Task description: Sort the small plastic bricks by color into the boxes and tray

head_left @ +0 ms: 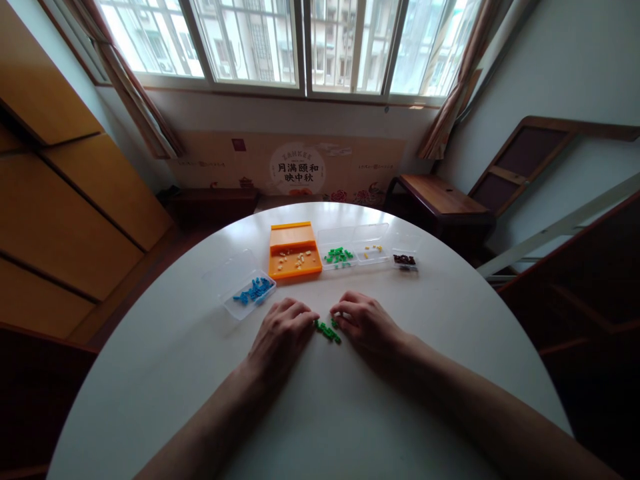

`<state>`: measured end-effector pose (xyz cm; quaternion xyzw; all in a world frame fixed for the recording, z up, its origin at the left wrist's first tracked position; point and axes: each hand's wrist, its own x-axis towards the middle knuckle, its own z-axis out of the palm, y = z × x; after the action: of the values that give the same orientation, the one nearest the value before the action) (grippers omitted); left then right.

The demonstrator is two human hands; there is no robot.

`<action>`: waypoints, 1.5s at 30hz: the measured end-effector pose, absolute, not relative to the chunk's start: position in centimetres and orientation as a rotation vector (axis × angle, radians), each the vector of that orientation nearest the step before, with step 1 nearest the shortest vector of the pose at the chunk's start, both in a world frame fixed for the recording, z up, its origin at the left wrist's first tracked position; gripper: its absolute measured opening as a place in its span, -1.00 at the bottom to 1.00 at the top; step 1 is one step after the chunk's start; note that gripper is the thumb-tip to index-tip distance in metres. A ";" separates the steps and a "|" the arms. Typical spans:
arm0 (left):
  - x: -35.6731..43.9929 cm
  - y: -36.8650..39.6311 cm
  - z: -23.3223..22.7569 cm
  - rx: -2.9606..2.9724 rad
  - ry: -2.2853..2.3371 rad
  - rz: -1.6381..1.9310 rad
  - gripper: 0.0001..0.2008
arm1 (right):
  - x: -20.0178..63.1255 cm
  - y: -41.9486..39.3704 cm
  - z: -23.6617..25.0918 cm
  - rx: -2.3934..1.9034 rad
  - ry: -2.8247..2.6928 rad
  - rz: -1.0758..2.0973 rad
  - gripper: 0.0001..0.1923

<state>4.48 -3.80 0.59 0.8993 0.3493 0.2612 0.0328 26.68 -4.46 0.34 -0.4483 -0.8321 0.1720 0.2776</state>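
Small green building bricks [328,331] lie in a short, uneven cluster on the white table, between my two hands. My left hand [286,328] has its thumb and index finger closed on the upper left end of this cluster. On the other side, my right hand [367,321] pinches a single green brick [335,323] just beside the cluster. The fingertips hide part of the bricks, and how the pieces join is too small to make out.
Beyond my hands stand a clear box with blue bricks [254,291], an orange case [296,275] with cream pieces, a clear box of green bricks [339,255] and yellow pieces [373,249], and a small box of dark pieces [404,260]. The round table [320,427] has a curved edge.
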 end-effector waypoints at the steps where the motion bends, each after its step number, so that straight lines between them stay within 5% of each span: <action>1: 4.5 -3.8 0.7 2.755 1.094 0.812 -0.86 | 26.7 -4.5 0.3 -1.201 -2.236 0.462 -0.83; 45: 5.5 -3.7 0.8 2.420 1.154 0.942 -0.84 | 25.3 -4.6 -0.9 -1.066 -2.128 0.213 -0.87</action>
<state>5.48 -3.72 0.77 0.8421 0.4015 0.3278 0.1492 25.30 -4.56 -0.90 -0.4149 -0.8283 0.0829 0.3673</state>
